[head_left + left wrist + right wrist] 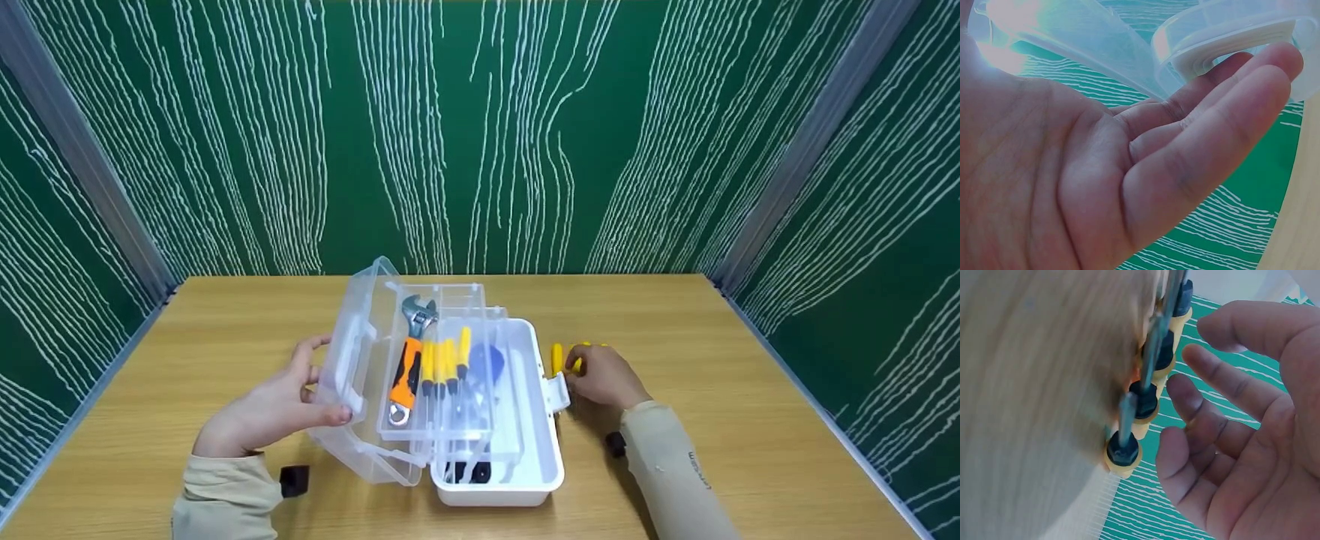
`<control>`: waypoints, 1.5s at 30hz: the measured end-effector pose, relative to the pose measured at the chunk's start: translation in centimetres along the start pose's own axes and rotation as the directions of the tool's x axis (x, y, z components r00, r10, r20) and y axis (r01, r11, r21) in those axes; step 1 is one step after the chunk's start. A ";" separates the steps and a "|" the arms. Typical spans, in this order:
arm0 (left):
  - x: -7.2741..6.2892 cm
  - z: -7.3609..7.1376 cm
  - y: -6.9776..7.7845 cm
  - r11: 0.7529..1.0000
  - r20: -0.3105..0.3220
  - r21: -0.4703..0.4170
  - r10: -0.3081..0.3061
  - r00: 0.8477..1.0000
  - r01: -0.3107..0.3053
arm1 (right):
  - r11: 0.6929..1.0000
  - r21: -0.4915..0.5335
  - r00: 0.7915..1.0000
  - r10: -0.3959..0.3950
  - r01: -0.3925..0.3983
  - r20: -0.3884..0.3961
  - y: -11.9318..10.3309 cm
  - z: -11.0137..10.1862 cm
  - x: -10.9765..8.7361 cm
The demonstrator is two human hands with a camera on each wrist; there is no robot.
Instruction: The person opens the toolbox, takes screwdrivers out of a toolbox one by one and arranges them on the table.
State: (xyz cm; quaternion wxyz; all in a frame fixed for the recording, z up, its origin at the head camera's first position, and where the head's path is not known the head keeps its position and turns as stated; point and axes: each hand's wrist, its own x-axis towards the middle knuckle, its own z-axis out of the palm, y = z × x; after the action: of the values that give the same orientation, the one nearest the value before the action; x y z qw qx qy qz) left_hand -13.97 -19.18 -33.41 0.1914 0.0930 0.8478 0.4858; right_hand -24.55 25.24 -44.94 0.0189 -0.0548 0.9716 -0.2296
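Observation:
A white toolbox (536,450) stands with its clear lid (352,352) swung up to the left. My left hand (262,405) touches the lid from outside, fingers (1207,163) nearly straight beside its handle (1230,42). An adjustable wrench (406,375) with an orange and black handle lies in the clear tray (465,435), beside several yellow-handled screwdrivers (428,364). Right of the box, my right hand (607,379) is over more yellow-handled screwdrivers (556,358) on the table. In the right wrist view its loosely bent fingers are apart from the screwdrivers (1123,453).
The toolbox's white latch (556,393) sticks out toward the right hand. A blue item (487,365) and a black item (472,472) show through the clear plastic. Green walls with white lines (480,150) enclose the wooden table (750,450) at the back and sides.

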 end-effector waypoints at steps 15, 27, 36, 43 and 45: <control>0.1 0.0 -0.4 0.999 0.008 0.013 0.033 0.999 -0.033 | 0.998 0.062 0.998 0.008 -0.005 -0.055 -0.7 -0.6 -0.6; 0.2 0.0 -0.2 1.000 0.008 0.007 -0.004 1.000 0.004 | 0.998 0.051 0.995 -0.039 0.044 -0.097 -1.7 -1.5 -1.1; 0.1 -0.1 -0.1 1.000 0.005 0.019 -0.003 1.000 0.003 | 0.995 0.042 0.984 -0.086 0.094 -0.155 -2.4 -2.1 -1.6; 0.0 0.0 -0.2 0.998 -0.002 0.043 0.034 0.999 -0.034 | 0.991 0.038 0.977 -0.119 0.128 -0.175 -3.4 -2.2 -2.0; 0.0 0.0 -0.2 0.998 -0.001 0.047 0.031 1.000 -0.031 | 0.991 0.051 0.978 -0.117 0.127 -0.175 -3.8 -2.3 -2.2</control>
State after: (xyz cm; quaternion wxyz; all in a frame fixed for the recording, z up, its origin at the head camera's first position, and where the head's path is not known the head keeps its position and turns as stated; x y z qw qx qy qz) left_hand -13.98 -19.22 -33.58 0.1809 0.1101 0.8577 0.4685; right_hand -22.15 23.15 -41.22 -0.0774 -0.0938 0.9568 -0.2639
